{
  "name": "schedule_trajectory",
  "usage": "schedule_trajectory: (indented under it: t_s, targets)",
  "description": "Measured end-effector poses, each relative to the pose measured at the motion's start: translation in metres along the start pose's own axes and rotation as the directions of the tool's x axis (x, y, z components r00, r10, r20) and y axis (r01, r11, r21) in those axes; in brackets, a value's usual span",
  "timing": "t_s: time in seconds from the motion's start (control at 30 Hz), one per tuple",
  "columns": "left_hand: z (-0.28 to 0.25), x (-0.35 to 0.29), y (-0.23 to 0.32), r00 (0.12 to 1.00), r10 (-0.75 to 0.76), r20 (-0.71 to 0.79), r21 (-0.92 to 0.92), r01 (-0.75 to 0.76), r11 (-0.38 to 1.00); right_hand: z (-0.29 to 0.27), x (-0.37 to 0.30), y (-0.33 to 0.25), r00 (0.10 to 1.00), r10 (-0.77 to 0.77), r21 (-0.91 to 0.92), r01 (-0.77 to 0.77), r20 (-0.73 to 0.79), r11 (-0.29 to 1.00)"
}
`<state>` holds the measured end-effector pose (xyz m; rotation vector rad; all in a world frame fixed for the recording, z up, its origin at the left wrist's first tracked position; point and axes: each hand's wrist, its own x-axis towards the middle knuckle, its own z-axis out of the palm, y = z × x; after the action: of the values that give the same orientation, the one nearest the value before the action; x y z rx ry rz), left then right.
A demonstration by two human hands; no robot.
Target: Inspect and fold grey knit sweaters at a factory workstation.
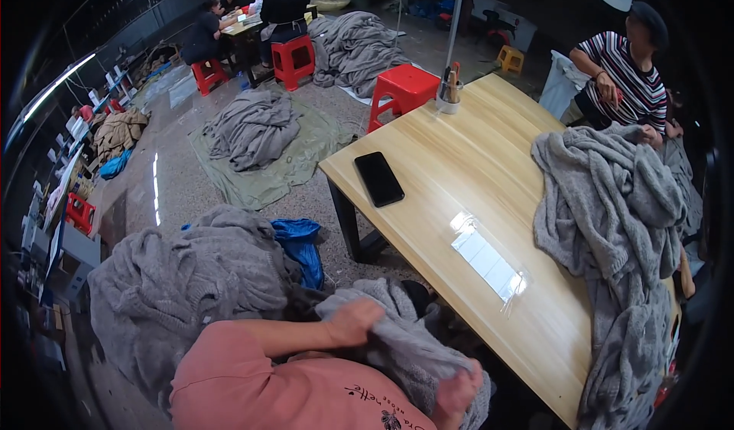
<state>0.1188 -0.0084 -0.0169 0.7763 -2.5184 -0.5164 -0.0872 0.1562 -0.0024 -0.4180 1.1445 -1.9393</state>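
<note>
Garment workshop: grey knitwear heaps (191, 269), worktable (436, 162), red stools (405, 83).

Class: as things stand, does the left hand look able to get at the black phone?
Probably yes, once the left hand releases the grey cloth: the phone lies uncovered on the table, near its edge, and nothing seems to block it.

With our hands, left hand (355, 323) and right hand (459, 388), we grip a grey knit piece (417, 350) beside the wooden worktop (428, 155). On it we see a black phone (379, 178), a taped paper strip (488, 263) and heaped grey knitwear (612, 193). Beyond it sits a co-worker in a striped shirt (646, 82).
</note>
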Motion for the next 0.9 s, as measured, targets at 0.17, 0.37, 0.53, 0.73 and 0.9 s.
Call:
schedule_trajectory:
  t_s: [0.17, 0.37, 0.53, 0.73, 0.9]
  targets:
    - [-0.019, -0.039, -0.072, 0.896, -0.297, -0.33, 0.164, 0.365, 0.916, 0.0, -0.04, -0.064, 0.854, -0.483, -0.236, 0.518, 0.192, 0.822]
    - [-0.166, -0.018, -0.096, 0.308, -0.352, -0.884, -0.197, 0.437, 0.878, 0.012, -0.031, -0.083, 0.822, -0.432, 0.346, 0.31, 0.371, 0.886]
    - [-0.201, -0.009, -0.056, 0.891, -0.389, -0.233, -0.17, 0.357, 0.919, 0.015, -0.017, -0.091, 0.791, -0.328, 0.422, 0.098, 0.517, 0.901]
    - [-0.074, 0.038, 0.017, 0.829, 0.091, 0.552, -0.5, 0.242, 0.832, -0.021, -0.007, -0.066, 0.974, -0.168, -0.503, 0.068, -0.156, 0.862]
    - [-0.004, 0.081, 0.086, 0.916, 0.345, 0.203, -0.488, -0.21, 0.847, 0.01, -0.016, -0.062, 0.981, -0.124, -0.822, 0.195, 0.152, 0.535]
